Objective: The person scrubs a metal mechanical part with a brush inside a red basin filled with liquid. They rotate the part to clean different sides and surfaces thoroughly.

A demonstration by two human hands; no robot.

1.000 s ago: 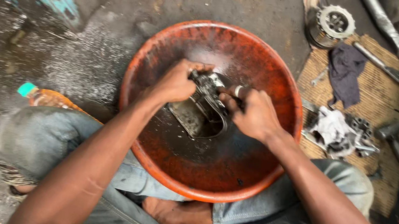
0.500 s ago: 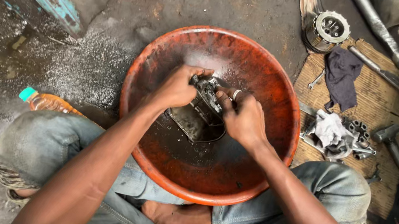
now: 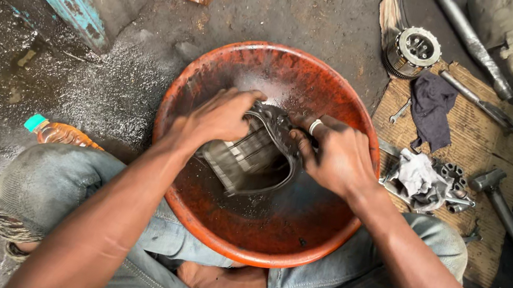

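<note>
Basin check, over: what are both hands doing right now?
Left hand and right hand both grip the metal part. Part sits tilted in the orange basin, over dark liquid. Nothing between hands and part.

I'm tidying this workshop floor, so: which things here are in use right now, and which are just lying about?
In use: left hand and right hand gripping the ribbed metal engine part; orange basin holding dark liquid.

Lying about: clutch hub, dark rag, hammer, plastic bottle, woven mat.

Basin (image 3: 213, 70): glossy, wet orange plastic, oil-stained.
Engine part (image 3: 247, 156): grey cast metal, ribbed, greasy.
Mat (image 3: 481, 145): rough woven fibre.
Rag (image 3: 433, 108): dark matt cloth.
</note>
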